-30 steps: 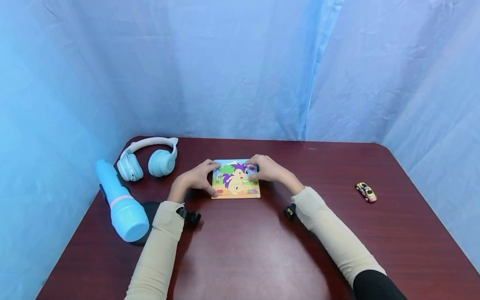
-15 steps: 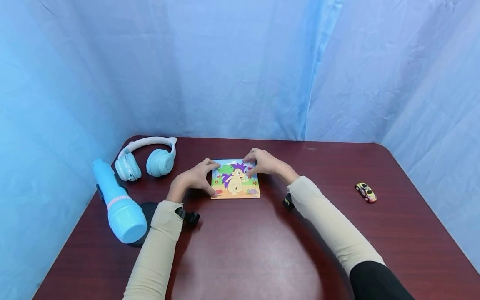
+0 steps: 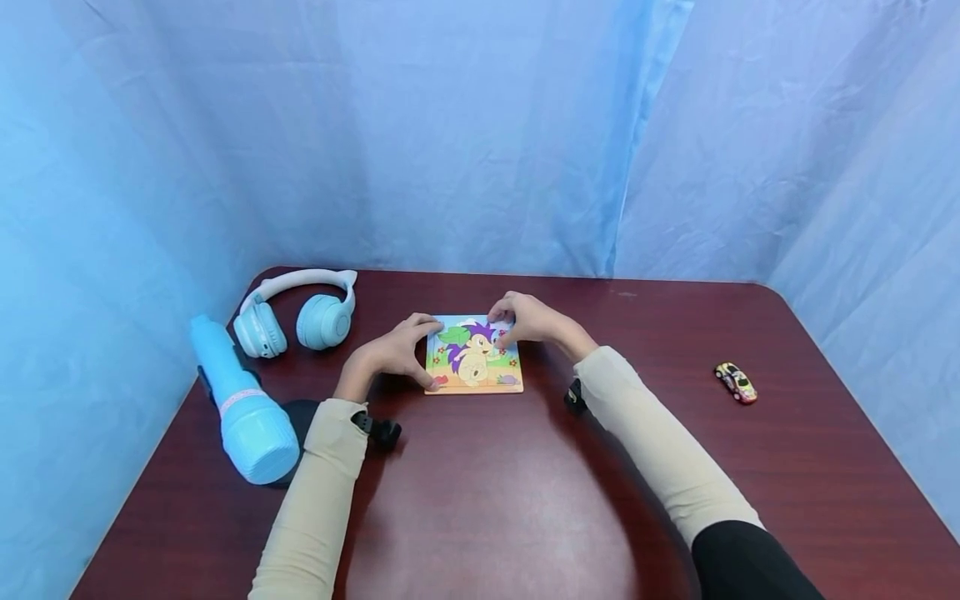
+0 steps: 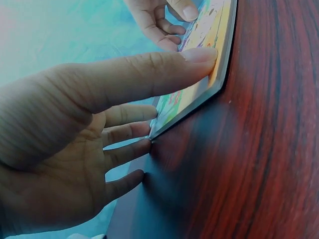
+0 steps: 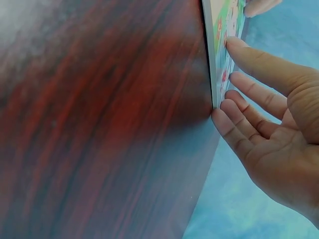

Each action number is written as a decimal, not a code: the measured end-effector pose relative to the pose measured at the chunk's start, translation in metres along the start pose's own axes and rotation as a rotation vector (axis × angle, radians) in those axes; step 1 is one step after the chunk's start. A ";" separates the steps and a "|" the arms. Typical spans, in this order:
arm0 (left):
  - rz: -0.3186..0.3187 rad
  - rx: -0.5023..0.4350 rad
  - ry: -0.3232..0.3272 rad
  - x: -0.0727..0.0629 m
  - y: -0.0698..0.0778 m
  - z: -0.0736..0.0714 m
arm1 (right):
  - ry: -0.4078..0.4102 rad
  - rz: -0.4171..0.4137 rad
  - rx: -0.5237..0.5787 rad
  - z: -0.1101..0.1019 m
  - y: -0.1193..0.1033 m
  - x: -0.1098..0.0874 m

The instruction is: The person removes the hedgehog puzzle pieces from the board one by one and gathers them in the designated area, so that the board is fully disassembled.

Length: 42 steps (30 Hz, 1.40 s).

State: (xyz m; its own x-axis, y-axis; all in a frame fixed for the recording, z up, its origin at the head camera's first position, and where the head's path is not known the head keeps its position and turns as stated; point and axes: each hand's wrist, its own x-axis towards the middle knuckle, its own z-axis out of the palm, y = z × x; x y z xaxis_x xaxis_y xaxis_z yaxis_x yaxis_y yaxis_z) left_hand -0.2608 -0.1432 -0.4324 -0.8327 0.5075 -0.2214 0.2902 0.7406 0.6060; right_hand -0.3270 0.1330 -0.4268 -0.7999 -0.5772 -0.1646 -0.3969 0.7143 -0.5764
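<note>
A flat picture board [image 3: 472, 371], like a children's jigsaw puzzle, lies on the table with a purple-spined cartoon hedgehog on it. My left hand [image 3: 392, 353] spans its left side, thumb on the near left corner and fingertips at the far left. In the left wrist view, that thumb [image 4: 199, 56] lies straight across the board's face, with the other fingers spread along the edge. My right hand [image 3: 534, 321] is over the far right corner. In the right wrist view, its thumb [image 5: 238, 44] meets the printed face, and the loosely bent fingers are at the edge.
Light blue cat-ear headphones [image 3: 322, 322] stand at the back left. Nearer is a blue microphone-shaped object [image 3: 257, 433] above a black round base. A small toy car [image 3: 736, 383] sits at the right. Blue curtains [image 3: 480, 142] enclose the table's back and sides.
My right hand has lifted slightly and shifted toward the board's far edge. My left hand keeps its place at the left side. The board stays where it was.
</note>
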 end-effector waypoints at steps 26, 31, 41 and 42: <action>0.044 -0.154 -0.013 -0.004 -0.024 0.001 | -0.020 0.036 0.044 0.010 0.007 0.008; 0.034 -0.152 -0.002 -0.006 -0.025 0.002 | -0.024 0.015 0.047 0.012 0.006 0.008; 0.029 -0.152 0.003 -0.009 -0.022 0.003 | -0.029 -0.015 0.028 0.013 0.006 0.008; 0.028 -0.151 0.005 -0.009 -0.022 0.003 | -0.030 -0.020 0.026 0.013 0.006 0.008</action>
State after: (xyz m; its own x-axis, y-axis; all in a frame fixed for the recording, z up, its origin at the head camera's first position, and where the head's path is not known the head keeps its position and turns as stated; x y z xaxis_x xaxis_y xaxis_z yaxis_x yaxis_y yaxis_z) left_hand -0.2583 -0.1626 -0.4464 -0.8275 0.5249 -0.1993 0.2394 0.6510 0.7203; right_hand -0.3306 0.1277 -0.4421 -0.7781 -0.6028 -0.1767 -0.4001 0.6924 -0.6005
